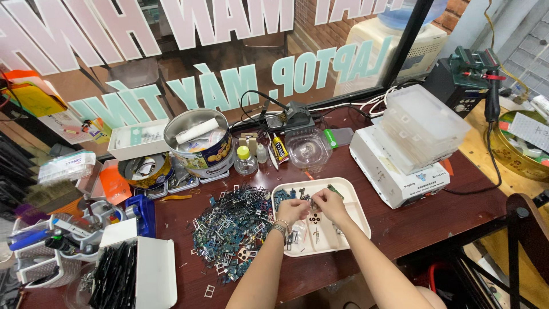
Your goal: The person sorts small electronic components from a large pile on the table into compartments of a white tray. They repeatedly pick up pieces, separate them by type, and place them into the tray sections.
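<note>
White tray (pixel 354 214) lies under both hands, left (pixel 293 210) and right (pixel 328 204), pinching one small part (pixel 313 201) together.

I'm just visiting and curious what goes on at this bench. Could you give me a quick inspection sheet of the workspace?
Surface: dark reddish wooden table, crowded.
Job's things: white tray holding small electronic parts; both hands work over it.
Clutter: heap of small metal frames, round tin, small bottle with yellow cap, stacked clear plastic boxes on a white box.
Hands: left hand and right hand pinch tiny parts, too small to identify.
Cables: black cable by the window; another at right.
Surroundings: lettered glass window, wooden chair.
</note>
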